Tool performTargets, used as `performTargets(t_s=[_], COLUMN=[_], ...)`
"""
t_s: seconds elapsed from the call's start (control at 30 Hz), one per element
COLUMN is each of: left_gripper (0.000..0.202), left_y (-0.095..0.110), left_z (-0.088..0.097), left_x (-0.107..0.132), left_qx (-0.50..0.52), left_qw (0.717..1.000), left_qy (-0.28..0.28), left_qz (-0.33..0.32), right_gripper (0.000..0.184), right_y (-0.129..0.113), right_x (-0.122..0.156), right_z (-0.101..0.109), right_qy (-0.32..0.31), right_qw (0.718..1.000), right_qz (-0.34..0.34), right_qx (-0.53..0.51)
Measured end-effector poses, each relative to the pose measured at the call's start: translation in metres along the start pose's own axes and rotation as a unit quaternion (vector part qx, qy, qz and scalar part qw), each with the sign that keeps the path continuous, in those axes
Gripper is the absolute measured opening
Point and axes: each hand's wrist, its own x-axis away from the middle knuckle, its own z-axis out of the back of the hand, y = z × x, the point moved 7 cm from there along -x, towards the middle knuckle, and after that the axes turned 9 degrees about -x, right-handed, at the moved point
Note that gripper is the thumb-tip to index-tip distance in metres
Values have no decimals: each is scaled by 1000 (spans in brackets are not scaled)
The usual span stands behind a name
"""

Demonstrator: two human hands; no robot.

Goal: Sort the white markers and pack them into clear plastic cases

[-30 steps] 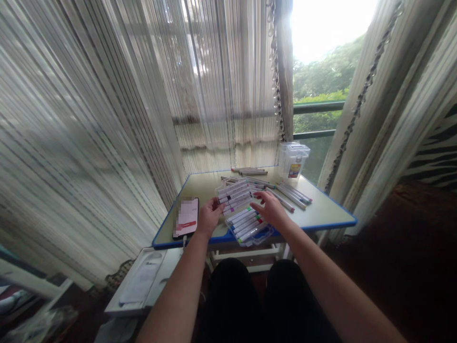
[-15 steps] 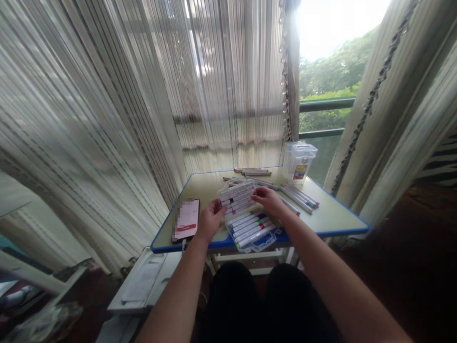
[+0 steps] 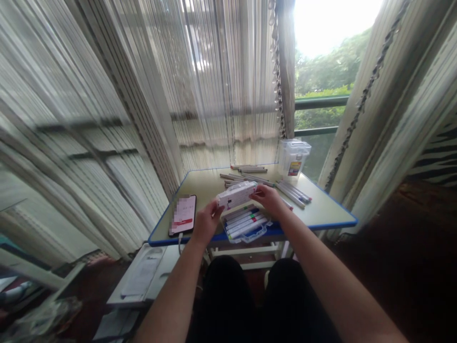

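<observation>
So far left on my pale, smooth surface (image 3: 205,186) there's a flat glossy phone (image 3: 183,215), rounded corners, white cable (image 3: 180,237) dropping over the front edge. Bare patch just right of it, so my left wrist has room. My left hand (image 3: 207,221) is pinching the left end of a clear hard-plastic marker tray (image 3: 236,194), tilted up and loaded with slim white pens. Right below sits the lower tray (image 3: 256,234), see-through too, its loop handle poking past the blue front edge, pens inside with blue, green and red bands; can't tell if the two trays are joined. My right hand (image 3: 267,197) has the other end of the upper one between thumb and fingers. Loose markers (image 3: 293,193) fan out behind and right of it, pretty crowded there. Boxy clear tub (image 3: 288,155) at the back right, and open room along the right-hand front corner
</observation>
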Motion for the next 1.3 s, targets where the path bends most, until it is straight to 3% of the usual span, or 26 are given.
performTargets(t_s=[0.37,0.57,1.03,1.3], left_gripper=[32,33,29,27], left_y=[7,13,16,4], left_z=[1,-1,-3,-3], left_x=[15,20,19,-7], left_qx=[-125,-111,-144,-77], left_qw=[991,987,983,996], left_qy=[8,-6,11,-17], left_qz=[-57,-117,-115,-32], right_gripper=[15,25,22,25], right_y=[-10,-17,-17,-6], right_x=[10,20,15,-1], right_z=[-2,2,-5,-8], right_qy=[5,25,38,3], right_qw=[995,980,981,993], right_qz=[22,13,53,21], right_qx=[95,196,184,117])
